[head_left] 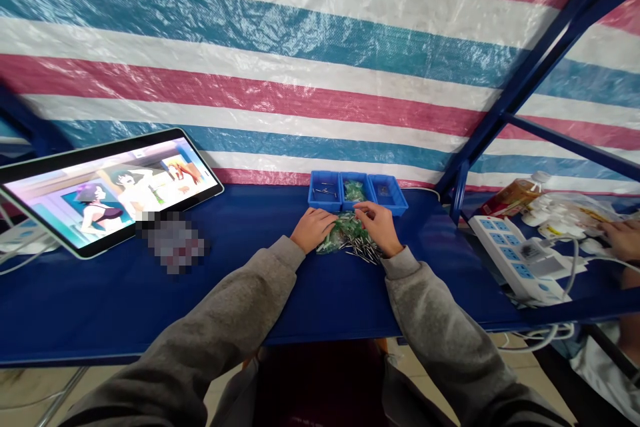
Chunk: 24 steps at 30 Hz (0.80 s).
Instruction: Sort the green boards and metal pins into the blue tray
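Between the two hands, a loose heap of slim metal pins (364,250) lies on the blue counter (250,300), silvery with dark shadows, pointing every which way. Shiny, crinkled green plastic (329,242) spreads beside and behind them. The left hand (313,229) touches its left side, fingers bent; whether that grip is closed on anything, I cannot tell. The right hand (381,227) curls over the right side, its thumb and fingers bent inward; what its grip holds is too small to tell. Just beyond stand three joined blue bins (325,204): thin metal pieces left, green plastic in the middle, small indistinct pieces right. Striped sheeting (300,97) hangs behind.
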Each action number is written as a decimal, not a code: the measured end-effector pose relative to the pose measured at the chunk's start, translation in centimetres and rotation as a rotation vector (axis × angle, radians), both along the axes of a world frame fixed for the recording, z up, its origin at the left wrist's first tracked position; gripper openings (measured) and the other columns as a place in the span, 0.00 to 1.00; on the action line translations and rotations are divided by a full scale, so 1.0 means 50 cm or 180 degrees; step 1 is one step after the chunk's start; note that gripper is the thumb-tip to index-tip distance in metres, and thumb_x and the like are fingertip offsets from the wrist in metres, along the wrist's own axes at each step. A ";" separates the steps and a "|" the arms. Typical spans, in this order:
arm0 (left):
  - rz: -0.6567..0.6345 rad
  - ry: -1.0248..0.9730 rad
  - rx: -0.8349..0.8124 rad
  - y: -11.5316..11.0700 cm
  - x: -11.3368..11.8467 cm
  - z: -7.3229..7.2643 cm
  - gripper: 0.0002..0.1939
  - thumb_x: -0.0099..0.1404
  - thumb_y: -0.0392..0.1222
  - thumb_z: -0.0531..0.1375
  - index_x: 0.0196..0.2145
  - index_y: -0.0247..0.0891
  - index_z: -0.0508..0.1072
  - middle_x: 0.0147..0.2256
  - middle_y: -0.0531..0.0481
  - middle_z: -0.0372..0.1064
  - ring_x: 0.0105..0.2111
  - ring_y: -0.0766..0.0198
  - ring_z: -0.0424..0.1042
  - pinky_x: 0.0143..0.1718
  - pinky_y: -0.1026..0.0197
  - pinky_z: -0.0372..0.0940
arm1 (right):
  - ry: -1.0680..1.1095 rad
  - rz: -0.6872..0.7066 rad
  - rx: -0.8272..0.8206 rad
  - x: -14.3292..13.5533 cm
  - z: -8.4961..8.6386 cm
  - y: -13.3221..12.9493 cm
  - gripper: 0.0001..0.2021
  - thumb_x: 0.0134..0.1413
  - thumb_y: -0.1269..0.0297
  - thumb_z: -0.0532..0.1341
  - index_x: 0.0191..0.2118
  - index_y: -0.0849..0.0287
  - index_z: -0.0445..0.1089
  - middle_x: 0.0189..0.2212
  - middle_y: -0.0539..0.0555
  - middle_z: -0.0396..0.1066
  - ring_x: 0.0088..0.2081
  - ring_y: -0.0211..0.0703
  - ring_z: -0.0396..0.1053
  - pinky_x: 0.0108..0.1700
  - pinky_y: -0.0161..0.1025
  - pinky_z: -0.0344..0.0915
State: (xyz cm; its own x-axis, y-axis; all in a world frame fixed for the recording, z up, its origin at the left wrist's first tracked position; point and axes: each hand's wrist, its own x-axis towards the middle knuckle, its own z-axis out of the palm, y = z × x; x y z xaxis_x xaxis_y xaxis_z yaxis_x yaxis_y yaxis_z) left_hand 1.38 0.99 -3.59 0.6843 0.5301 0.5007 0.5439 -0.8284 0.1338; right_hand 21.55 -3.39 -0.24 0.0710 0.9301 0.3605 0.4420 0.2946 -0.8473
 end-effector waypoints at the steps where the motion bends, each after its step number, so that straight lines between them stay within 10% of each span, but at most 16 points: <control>1: 0.0003 -0.0007 0.0035 0.001 0.000 -0.001 0.13 0.71 0.38 0.50 0.44 0.36 0.74 0.40 0.44 0.76 0.40 0.57 0.72 0.41 0.55 0.59 | 0.0011 0.0021 -0.0006 -0.001 0.000 -0.001 0.11 0.52 0.60 0.59 0.35 0.61 0.74 0.24 0.52 0.73 0.20 0.38 0.66 0.26 0.37 0.64; 24: -0.0262 -0.0311 -0.0021 -0.008 0.007 0.008 0.15 0.72 0.43 0.50 0.43 0.37 0.75 0.41 0.43 0.76 0.42 0.57 0.74 0.47 0.52 0.60 | -0.0081 0.0183 0.0080 -0.007 -0.004 -0.002 0.11 0.54 0.61 0.57 0.37 0.60 0.74 0.24 0.53 0.73 0.25 0.42 0.70 0.28 0.37 0.66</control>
State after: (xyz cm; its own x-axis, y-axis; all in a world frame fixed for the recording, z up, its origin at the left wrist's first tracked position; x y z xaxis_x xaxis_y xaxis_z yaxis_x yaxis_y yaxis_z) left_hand 1.74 0.60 -3.19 0.6738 0.4777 0.5637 0.4582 -0.8686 0.1885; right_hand 21.20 -3.48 -0.42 0.0083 0.9230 0.3847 0.4451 0.3411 -0.8280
